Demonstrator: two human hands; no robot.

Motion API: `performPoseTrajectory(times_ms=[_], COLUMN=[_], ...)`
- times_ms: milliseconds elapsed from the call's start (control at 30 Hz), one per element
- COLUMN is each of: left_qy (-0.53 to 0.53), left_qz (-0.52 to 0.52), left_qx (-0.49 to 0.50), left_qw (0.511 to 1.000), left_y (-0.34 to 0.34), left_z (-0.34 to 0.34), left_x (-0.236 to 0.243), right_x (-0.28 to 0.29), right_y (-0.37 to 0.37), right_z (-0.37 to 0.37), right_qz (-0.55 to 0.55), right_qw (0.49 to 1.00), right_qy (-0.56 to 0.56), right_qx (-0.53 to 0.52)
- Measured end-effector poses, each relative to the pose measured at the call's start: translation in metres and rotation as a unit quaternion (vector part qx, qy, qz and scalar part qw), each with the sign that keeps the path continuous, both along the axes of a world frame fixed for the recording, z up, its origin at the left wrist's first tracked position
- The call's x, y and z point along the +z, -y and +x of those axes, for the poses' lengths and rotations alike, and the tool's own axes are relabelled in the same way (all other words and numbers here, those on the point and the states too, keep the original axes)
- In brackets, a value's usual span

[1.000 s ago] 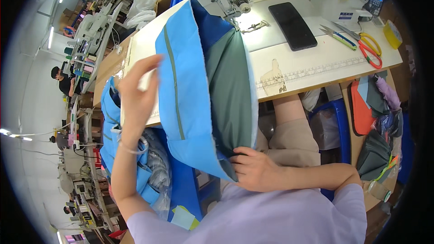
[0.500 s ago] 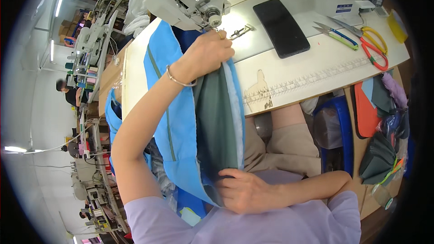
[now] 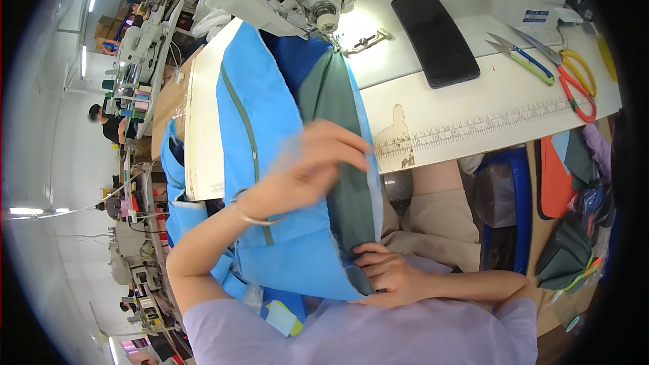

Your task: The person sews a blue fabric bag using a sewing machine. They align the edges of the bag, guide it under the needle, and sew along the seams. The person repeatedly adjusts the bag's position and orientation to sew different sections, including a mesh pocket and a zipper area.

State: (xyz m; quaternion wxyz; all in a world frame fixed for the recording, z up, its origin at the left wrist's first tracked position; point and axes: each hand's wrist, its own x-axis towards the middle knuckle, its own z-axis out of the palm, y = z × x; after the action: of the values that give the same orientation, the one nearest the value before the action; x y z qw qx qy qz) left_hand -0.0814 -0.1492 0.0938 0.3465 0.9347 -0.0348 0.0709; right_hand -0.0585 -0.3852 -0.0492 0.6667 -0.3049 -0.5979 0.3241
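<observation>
A sewn bag piece (image 3: 270, 257) of bright blue fabric stretches from the sewing machine (image 3: 324, 17) down to my lap. A green zipper strip (image 3: 242, 118) runs along its blue panel, and a dark green lining (image 3: 338, 105) shows beside it. The far end of the lining lies under the needle area. My left hand (image 3: 318, 162), smeared by motion, hovers over the middle of the piece, fingers stretched toward its right edge; I see nothing held in it. My right hand (image 3: 395, 274) is closed around the near end of the fabric, close to my body.
On the table lie a black phone (image 3: 436, 40), thread snips (image 3: 520, 57) and red-and-yellow-handled scissors (image 3: 574, 78). A printed ruler (image 3: 466, 130) follows the table's front edge. Fabric scraps (image 3: 573, 240) lie at the right. Other machines and a person (image 3: 108, 122) are at far left.
My left hand has left the needle area and come back toward me over the fabric. My right hand, still gripping the near end, has shifted slightly right with it.
</observation>
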Motion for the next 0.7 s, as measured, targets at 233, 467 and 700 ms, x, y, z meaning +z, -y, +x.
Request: performPoseTrajectory(times_ms=[233,467,700], left_qy=[0.205,0.025,0.035], left_qz=[-0.209,-0.624,-0.671], left_qx=[0.555,0.611,0.528], left_qw=[0.779,0.487,0.520], left_y=[-0.082,-0.029,-0.049], left_z=[-0.212,-0.279,-0.215], left_x=[-0.018,-0.161,-0.160], right_x=[0.005,0.027,0.048], right_y=[0.003,0.006,0.006], right_z=[0.002,-0.003,-0.005], right_qz=[-0.023,-0.028,-0.016], right_qw=[0.999,0.997,0.989], right_qy=[0.043,0.064,0.139], right_qx=[-0.008,-0.029,-0.051])
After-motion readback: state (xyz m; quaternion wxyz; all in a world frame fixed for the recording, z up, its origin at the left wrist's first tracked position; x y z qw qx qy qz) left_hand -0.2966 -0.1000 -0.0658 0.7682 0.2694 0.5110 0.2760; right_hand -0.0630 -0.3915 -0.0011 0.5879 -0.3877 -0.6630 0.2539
